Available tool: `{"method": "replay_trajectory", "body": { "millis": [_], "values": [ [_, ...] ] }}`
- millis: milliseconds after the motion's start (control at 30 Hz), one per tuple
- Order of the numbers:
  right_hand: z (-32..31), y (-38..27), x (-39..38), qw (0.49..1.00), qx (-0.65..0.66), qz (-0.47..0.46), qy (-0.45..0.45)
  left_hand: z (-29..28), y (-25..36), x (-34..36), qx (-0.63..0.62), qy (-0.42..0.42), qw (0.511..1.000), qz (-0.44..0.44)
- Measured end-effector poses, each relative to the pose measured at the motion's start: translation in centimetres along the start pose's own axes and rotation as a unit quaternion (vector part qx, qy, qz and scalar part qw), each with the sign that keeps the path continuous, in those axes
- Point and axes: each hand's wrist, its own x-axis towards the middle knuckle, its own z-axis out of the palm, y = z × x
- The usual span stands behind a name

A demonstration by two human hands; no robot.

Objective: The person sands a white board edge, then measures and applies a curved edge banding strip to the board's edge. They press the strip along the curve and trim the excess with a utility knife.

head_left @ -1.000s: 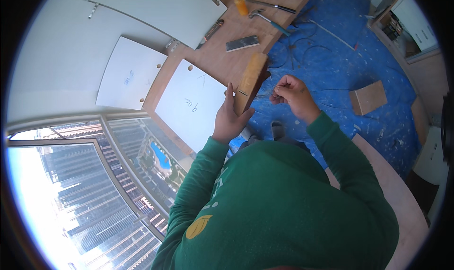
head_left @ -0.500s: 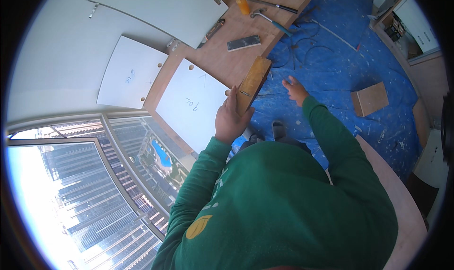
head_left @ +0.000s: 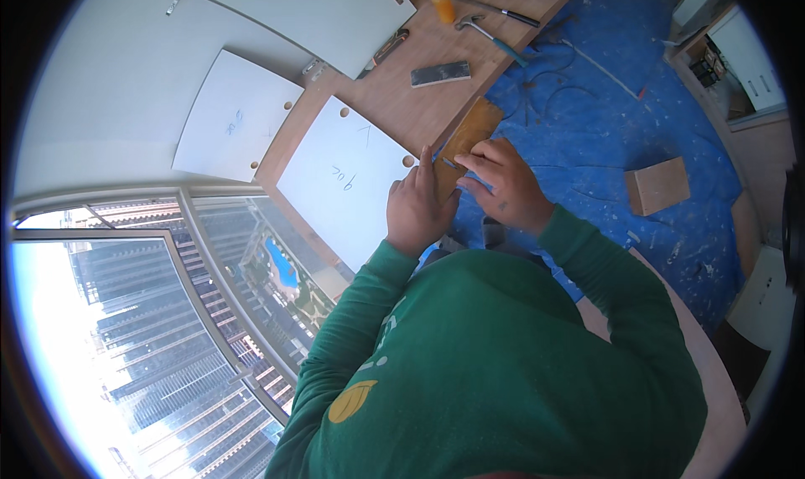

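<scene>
My left hand [head_left: 415, 210] is closed round a yellowish wooden block [head_left: 475, 127], which looks like a hand plane with a slot in it, held out at the edge of the wooden worktop [head_left: 402, 114]. My right hand [head_left: 503, 190] is on the same block, its fingertips curled at the slot; whether they pinch a small piece there is hidden. A white board [head_left: 327, 202] with round holes lies just left of my hands. A dark rectangular block [head_left: 440, 74] rests farther up the worktop.
A hammer [head_left: 495, 40], a bar tool [head_left: 507, 13], an orange bottle [head_left: 442, 3] and a cutter [head_left: 386, 51] lie on the worktop. More white panels [head_left: 231, 114] stand left. A cardboard-coloured box [head_left: 656, 185] sits on the blue floor sheet [head_left: 595, 143]. An open window [head_left: 109, 328] is low left.
My right hand first moved away with fingers loosened, then came left onto the block at the slot. My left hand and the block have shifted slightly to the right.
</scene>
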Motion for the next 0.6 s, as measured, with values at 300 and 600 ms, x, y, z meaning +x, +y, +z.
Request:
{"method": "replay_trajectory", "body": {
  "millis": [300,600],
  "values": [
    [0.8,1.0,0.0,0.997,-0.058,-0.034,-0.021,0.2,0.3,0.0,0.016,-0.015,1.0,0.012],
    [0.3,1.6,1.0,0.979,0.09,0.151,0.101,0.4,-0.2,-0.4,0.025,-0.032,0.999,-0.02]
  ]
}}
